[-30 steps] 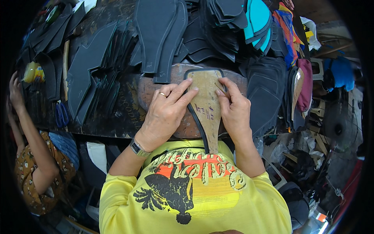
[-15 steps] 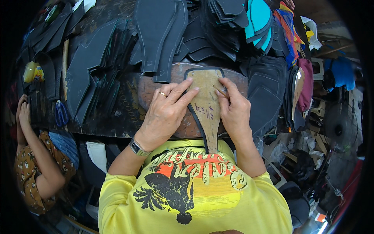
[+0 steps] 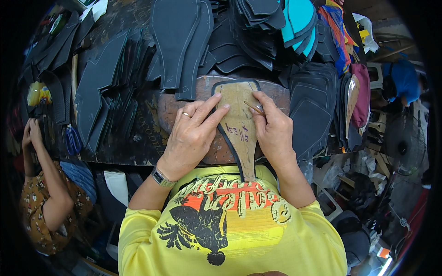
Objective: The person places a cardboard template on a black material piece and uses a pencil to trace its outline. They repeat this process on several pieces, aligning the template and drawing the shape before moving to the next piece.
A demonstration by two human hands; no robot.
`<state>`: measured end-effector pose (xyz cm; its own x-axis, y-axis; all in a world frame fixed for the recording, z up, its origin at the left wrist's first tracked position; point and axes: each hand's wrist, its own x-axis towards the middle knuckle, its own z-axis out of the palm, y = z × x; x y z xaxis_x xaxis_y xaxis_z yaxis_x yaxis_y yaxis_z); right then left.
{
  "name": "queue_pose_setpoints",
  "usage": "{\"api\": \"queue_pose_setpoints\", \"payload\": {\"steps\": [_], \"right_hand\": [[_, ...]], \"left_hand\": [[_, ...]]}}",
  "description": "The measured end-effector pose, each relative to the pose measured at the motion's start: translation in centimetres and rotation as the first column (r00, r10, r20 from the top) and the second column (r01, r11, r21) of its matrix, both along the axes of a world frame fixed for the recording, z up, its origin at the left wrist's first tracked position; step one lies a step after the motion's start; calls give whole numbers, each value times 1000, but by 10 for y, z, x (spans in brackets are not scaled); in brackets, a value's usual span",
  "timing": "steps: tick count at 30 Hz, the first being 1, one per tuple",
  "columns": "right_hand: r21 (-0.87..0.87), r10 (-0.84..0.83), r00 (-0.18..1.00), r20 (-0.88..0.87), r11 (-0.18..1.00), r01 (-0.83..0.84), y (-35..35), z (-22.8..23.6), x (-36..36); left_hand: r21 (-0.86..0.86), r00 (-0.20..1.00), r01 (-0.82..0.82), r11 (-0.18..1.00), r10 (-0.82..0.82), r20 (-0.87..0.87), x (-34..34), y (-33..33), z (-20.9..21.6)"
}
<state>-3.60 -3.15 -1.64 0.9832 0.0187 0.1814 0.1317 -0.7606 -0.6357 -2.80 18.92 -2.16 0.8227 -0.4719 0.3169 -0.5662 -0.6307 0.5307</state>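
A tan, tapering pattern board [image 3: 238, 106] with purple handwriting lies over a dark material piece [image 3: 227, 138], whose edge shows around it. Both rest on a worn reddish-brown board [image 3: 212, 149], the narrow end toward my body. My left hand [image 3: 193, 131] lies on the left side, its fingers extended with the index and middle tips pressing on the pattern. Along the right edge, my right hand [image 3: 275, 126] pinches a thin brown pencil-like stick [image 3: 252, 108] between thumb and fingers, its tip over the pattern. Its exact kind is unclear.
Dark cut pieces [image 3: 177, 41] with pale outlines lie beyond my hands, and a dark stack [image 3: 313, 99] stands right. Further left are folded dark pieces [image 3: 103, 83] and blue-handled scissors [image 3: 73, 140]. Another person's hands [image 3: 32, 133] are at the table's left edge.
The view has shifted slightly, so the whole table scene sits a little differently. Both hands keep nearly the same hold on the pattern; the stick's tip appears slightly shifted.
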Motion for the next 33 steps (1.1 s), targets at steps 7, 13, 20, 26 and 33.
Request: {"api": "queue_pose_setpoints", "payload": {"steps": [7, 13, 20, 26, 33], "right_hand": [[-12, 13, 999, 35, 1000, -12, -1, 0, -2], [-8, 2, 1000, 24, 1000, -2, 1, 2, 0], [210, 25, 977, -212, 977, 21, -11, 16, 1], [261, 44, 972, -231, 965, 18, -11, 16, -1], [223, 45, 975, -217, 975, 4, -11, 17, 1]], "left_hand": [[12, 1000, 23, 1000, -23, -19, 4, 1, 7], [43, 999, 41, 998, -41, -1, 15, -4, 17], [-2, 982, 80, 997, -79, -169, 33, 0, 26], [-61, 986, 80, 995, -88, -138, 44, 9, 28], [-151, 956, 38, 988, -80, -283, 47, 12, 27]]}}
